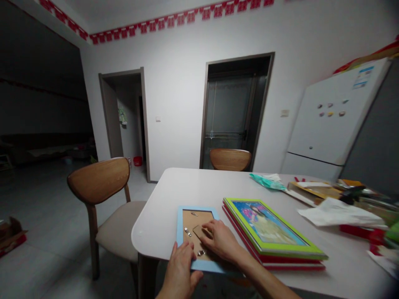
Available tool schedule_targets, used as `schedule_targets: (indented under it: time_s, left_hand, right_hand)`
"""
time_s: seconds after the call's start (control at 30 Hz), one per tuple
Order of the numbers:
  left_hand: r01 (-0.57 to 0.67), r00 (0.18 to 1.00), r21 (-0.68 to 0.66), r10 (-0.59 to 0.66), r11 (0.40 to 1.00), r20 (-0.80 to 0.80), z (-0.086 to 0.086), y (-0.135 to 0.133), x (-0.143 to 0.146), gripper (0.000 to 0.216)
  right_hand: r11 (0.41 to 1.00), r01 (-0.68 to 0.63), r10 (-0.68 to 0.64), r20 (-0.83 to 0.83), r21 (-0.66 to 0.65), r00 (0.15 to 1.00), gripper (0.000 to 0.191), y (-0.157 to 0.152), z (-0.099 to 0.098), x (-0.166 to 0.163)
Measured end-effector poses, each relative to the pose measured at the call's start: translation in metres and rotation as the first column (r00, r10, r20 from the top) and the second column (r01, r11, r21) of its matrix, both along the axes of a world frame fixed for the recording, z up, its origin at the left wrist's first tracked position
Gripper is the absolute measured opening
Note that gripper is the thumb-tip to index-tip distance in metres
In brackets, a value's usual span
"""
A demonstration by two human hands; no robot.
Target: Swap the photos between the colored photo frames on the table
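A light blue picture frame [180,224] lies face down at the near left corner of the white table [193,187], its brown cardboard back with metal clips facing up. My left hand [181,259] rests on the frame's near edge, fingers curled against it near a clip. My right hand [220,238] lies on the cardboard back, fingers bent and pressing on the stand flap. Neither hand lifts anything.
A stack of frames, green [271,228] on top over red ones, lies just right of the blue frame. Papers, a teal cloth [268,180] and clutter cover the table's right side. A wooden chair [102,195] stands left, another at the far side; a fridge [333,124] at right.
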State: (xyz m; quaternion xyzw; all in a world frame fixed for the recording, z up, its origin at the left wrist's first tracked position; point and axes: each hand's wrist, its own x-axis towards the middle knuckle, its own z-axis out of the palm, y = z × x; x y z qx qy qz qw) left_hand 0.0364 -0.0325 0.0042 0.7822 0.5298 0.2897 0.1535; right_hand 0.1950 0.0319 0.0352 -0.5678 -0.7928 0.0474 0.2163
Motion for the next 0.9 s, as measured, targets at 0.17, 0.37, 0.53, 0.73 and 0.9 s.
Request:
schedule_targets:
  time_s: [0.17,0.37,0.53,0.73,0.9]
  left_hand:
    - [-0.009,0.995,-0.002,0.010,1.000,0.096,0.000,-0.001,0.002,0.031]
    - [-0.094,0.901,-0.082,0.120,0.992,0.417,0.010,0.006,0.002,0.045]
    - [-0.120,0.695,-0.122,0.171,0.985,0.699,0.026,0.023,-0.008,0.038]
    - [-0.145,0.471,-0.297,0.330,0.944,0.818,0.024,0.033,-0.062,0.039]
    - [-0.145,0.544,-0.382,0.396,0.913,0.740,0.022,0.032,-0.105,0.043]
  right_hand:
    - [0.998,-0.060,0.058,-0.049,-0.036,0.997,0.027,-0.011,-0.006,0.003]
    - [1.000,0.006,-0.009,-0.177,-0.020,0.984,0.037,-0.001,0.007,0.004]
    - [0.991,-0.102,0.120,-0.226,0.091,0.967,0.027,-0.013,0.036,-0.016]
    - [0.992,-0.088,0.111,-0.293,0.090,0.950,0.028,-0.016,0.028,-0.008]
    - [0.994,0.110,-0.109,-0.122,-0.004,0.986,0.038,-0.008,0.003,0.030]
